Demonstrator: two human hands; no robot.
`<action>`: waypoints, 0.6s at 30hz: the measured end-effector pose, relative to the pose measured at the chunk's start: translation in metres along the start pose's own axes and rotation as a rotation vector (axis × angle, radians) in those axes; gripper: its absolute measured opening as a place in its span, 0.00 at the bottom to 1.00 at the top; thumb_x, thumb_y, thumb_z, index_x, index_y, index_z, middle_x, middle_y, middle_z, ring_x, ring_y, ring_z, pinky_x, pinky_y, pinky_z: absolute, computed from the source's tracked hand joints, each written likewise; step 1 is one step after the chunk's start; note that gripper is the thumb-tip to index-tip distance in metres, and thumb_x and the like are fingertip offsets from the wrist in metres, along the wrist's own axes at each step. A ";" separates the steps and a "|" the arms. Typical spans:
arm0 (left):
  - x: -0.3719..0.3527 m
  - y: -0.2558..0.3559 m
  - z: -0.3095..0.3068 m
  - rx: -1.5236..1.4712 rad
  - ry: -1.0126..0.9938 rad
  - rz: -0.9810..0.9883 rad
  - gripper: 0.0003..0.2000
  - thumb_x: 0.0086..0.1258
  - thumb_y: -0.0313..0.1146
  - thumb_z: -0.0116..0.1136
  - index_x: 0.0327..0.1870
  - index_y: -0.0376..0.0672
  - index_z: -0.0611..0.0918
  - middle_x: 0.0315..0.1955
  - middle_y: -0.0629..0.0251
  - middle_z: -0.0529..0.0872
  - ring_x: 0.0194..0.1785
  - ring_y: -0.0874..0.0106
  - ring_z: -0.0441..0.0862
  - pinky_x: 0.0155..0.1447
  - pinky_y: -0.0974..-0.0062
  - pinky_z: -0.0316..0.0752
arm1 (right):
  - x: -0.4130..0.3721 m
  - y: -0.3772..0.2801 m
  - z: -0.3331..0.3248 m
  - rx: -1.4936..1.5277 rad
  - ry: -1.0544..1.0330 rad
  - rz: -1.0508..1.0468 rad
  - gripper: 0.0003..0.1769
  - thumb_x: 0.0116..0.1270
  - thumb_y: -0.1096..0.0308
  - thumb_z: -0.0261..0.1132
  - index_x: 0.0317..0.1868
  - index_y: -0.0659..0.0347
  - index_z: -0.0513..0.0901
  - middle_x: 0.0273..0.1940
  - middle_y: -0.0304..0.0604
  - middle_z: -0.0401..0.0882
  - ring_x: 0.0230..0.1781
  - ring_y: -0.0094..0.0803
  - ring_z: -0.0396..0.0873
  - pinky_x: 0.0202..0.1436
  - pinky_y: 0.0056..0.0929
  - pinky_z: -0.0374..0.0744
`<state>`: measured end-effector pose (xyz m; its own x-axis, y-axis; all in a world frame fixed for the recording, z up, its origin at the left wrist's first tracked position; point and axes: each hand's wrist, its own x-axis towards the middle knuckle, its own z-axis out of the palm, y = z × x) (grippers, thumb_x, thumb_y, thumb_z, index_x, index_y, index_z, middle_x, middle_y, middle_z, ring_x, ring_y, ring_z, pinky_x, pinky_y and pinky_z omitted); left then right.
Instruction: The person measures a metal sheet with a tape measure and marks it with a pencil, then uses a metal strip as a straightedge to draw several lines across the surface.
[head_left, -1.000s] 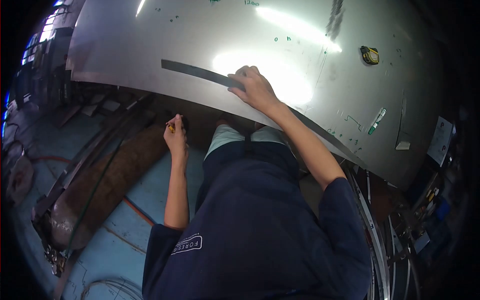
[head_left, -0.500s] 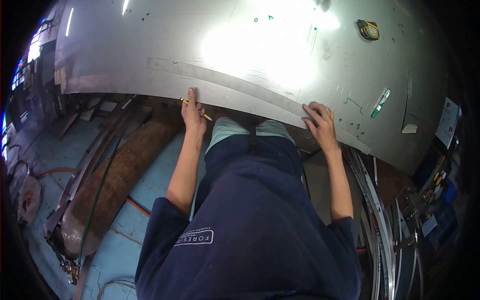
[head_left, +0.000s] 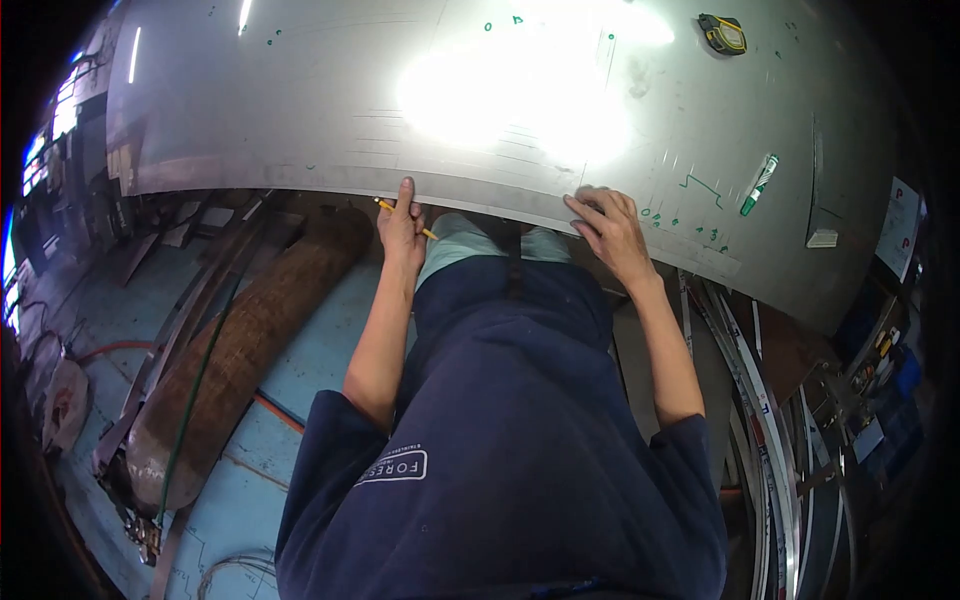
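A long flat metal strip (head_left: 490, 196) lies along the near edge of a large shiny metal sheet (head_left: 300, 110). My left hand (head_left: 402, 228) is closed around a yellow pencil (head_left: 431, 234), its thumb pointing up at the sheet's edge beside the strip. At the strip's right end, my right hand (head_left: 615, 228) has its thumb and bent fingers against the strip, gripping it at the edge. Thin dark lines are drawn on the sheet just beyond the strip.
On the sheet lie a tape measure (head_left: 722, 35), a green marker (head_left: 760, 185) and a small angled metal piece (head_left: 822, 238), among green marks. Below left, a rusty gas cylinder (head_left: 250, 330) rests on the blue floor. Long metal strips (head_left: 760, 430) stand at the right.
The metal strip has swung and slid towards me, from slanting across the sheet to lying along its near edge. My right hand has moved left with it; my left hand has shifted slightly right.
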<state>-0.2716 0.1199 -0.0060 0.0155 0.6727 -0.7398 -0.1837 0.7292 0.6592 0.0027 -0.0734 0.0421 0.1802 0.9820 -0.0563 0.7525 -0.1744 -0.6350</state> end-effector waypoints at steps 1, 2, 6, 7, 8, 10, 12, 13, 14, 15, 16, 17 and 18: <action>0.000 0.001 0.000 0.037 0.012 0.030 0.13 0.70 0.37 0.72 0.40 0.48 0.76 0.27 0.76 0.75 0.24 0.84 0.69 0.21 0.85 0.57 | -0.002 -0.002 0.002 0.027 0.017 0.030 0.25 0.58 0.73 0.75 0.58 0.54 0.86 0.53 0.39 0.81 0.57 0.38 0.77 0.63 0.40 0.72; 0.001 0.001 -0.001 0.036 0.013 0.029 0.13 0.70 0.37 0.72 0.40 0.48 0.76 0.27 0.76 0.75 0.24 0.84 0.69 0.21 0.85 0.57 | -0.003 -0.002 0.003 0.055 0.034 0.058 0.25 0.58 0.73 0.75 0.58 0.54 0.86 0.53 0.39 0.81 0.56 0.38 0.78 0.62 0.40 0.73; 0.003 0.007 -0.003 0.153 0.028 -0.011 0.14 0.69 0.39 0.73 0.37 0.48 0.76 0.25 0.76 0.76 0.23 0.84 0.69 0.20 0.85 0.56 | -0.006 -0.005 0.008 0.092 0.055 0.074 0.28 0.55 0.74 0.76 0.60 0.53 0.86 0.54 0.40 0.80 0.55 0.38 0.77 0.61 0.39 0.73; 0.002 0.008 -0.001 0.149 0.017 0.008 0.14 0.70 0.39 0.73 0.37 0.48 0.76 0.25 0.76 0.76 0.24 0.84 0.70 0.21 0.85 0.57 | -0.005 -0.009 0.005 0.059 0.134 0.069 0.26 0.56 0.73 0.76 0.58 0.54 0.86 0.51 0.40 0.81 0.51 0.37 0.79 0.56 0.38 0.75; 0.001 0.009 -0.004 0.155 0.023 0.013 0.14 0.70 0.39 0.73 0.37 0.48 0.76 0.25 0.76 0.76 0.24 0.84 0.70 0.21 0.85 0.57 | -0.007 -0.014 0.004 0.027 0.213 0.068 0.24 0.57 0.72 0.76 0.56 0.55 0.87 0.48 0.40 0.82 0.47 0.35 0.81 0.51 0.37 0.77; 0.001 0.009 -0.011 0.095 -0.049 -0.012 0.13 0.70 0.39 0.72 0.37 0.48 0.76 0.26 0.75 0.78 0.26 0.84 0.72 0.22 0.85 0.58 | -0.038 -0.019 0.020 0.202 0.237 0.300 0.19 0.60 0.70 0.77 0.53 0.58 0.87 0.44 0.40 0.83 0.42 0.32 0.82 0.45 0.34 0.78; -0.003 0.012 -0.014 0.116 -0.043 -0.034 0.13 0.70 0.37 0.72 0.36 0.49 0.76 0.28 0.74 0.80 0.29 0.84 0.77 0.23 0.85 0.60 | -0.060 -0.023 0.031 0.372 0.254 0.537 0.16 0.63 0.67 0.77 0.50 0.60 0.87 0.41 0.40 0.84 0.36 0.29 0.83 0.39 0.30 0.79; -0.002 0.008 -0.018 0.105 -0.048 -0.015 0.13 0.70 0.36 0.72 0.36 0.48 0.76 0.29 0.72 0.82 0.29 0.84 0.79 0.22 0.85 0.61 | -0.067 -0.024 0.035 0.769 0.168 0.900 0.14 0.66 0.64 0.75 0.49 0.61 0.86 0.39 0.40 0.84 0.34 0.27 0.83 0.35 0.26 0.79; 0.000 0.005 -0.022 0.095 -0.055 0.005 0.13 0.69 0.35 0.72 0.37 0.47 0.76 0.29 0.70 0.83 0.29 0.83 0.81 0.21 0.86 0.61 | -0.073 -0.023 0.039 1.170 0.066 1.256 0.15 0.70 0.61 0.74 0.47 0.62 0.85 0.37 0.39 0.85 0.31 0.25 0.83 0.31 0.23 0.79; 0.000 0.006 -0.021 0.101 -0.055 0.003 0.13 0.69 0.35 0.72 0.37 0.47 0.76 0.29 0.70 0.83 0.29 0.83 0.81 0.21 0.86 0.61 | -0.073 -0.028 0.038 1.365 0.172 1.338 0.16 0.73 0.58 0.70 0.48 0.64 0.83 0.40 0.40 0.85 0.35 0.28 0.85 0.38 0.23 0.83; 0.000 0.007 -0.019 0.108 -0.048 -0.007 0.13 0.69 0.35 0.73 0.35 0.50 0.75 0.31 0.71 0.84 0.31 0.83 0.82 0.22 0.86 0.61 | -0.073 -0.027 0.044 1.368 0.173 1.340 0.16 0.73 0.58 0.70 0.48 0.64 0.83 0.40 0.40 0.85 0.35 0.28 0.85 0.38 0.23 0.83; -0.001 0.008 -0.018 0.116 -0.039 -0.016 0.15 0.69 0.35 0.73 0.33 0.53 0.73 0.33 0.73 0.84 0.33 0.83 0.82 0.23 0.86 0.62 | -0.071 -0.024 0.053 1.444 0.352 1.265 0.16 0.74 0.59 0.70 0.48 0.65 0.83 0.40 0.41 0.85 0.36 0.29 0.86 0.41 0.25 0.85; -0.001 0.009 -0.018 0.122 -0.038 -0.017 0.15 0.69 0.35 0.73 0.33 0.53 0.73 0.33 0.73 0.84 0.33 0.83 0.82 0.23 0.86 0.62 | -0.068 -0.022 0.059 1.513 0.531 1.184 0.16 0.74 0.60 0.69 0.49 0.65 0.82 0.40 0.42 0.85 0.37 0.31 0.86 0.43 0.26 0.86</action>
<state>-0.2911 0.1233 -0.0022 0.0551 0.6624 -0.7472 -0.0622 0.7491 0.6595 -0.0636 -0.1322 0.0148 0.4463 0.2789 -0.8503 -0.8592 -0.1321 -0.4943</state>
